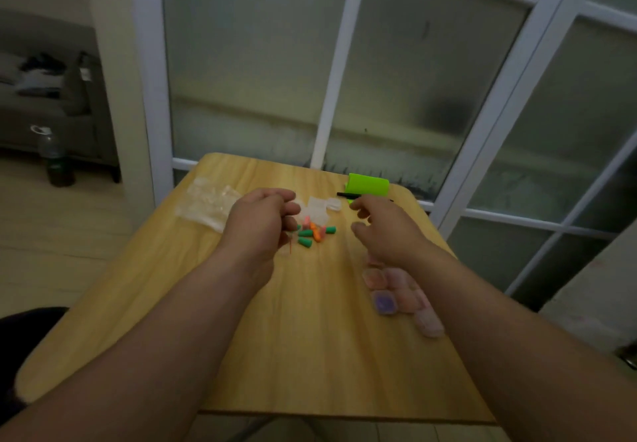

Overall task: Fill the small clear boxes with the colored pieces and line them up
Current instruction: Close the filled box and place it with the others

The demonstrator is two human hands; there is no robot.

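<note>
Fingers (pixel 287 209) of the left hand (pixel 262 224) curl in over the near-left edge of the pieces (pixel 315 233); whether they pinch one I cannot tell, since the fingertips hide behind the knuckles; the curl looks meant for picking small things from the pile. Right hand (pixel 382 231) hovers just right of the pile, fingers loosely spread and holding nothing, seemingly poised to take a box or steady one. Green, orange and pink pieces lie heaped mid-table (pixel 241 355), between both hands, so either can reach them. An open clear box (pixel 319 209) sits just beyond the pile, probably the one being filled. Near right, by the right forearm, closed boxes (pixel 396 293) run in a rough row toward the near edge, likely those finished. Far left lies a clear bag (pixel 206 205); far right stands a green holder (pixel 368 184), out of the way.
</note>
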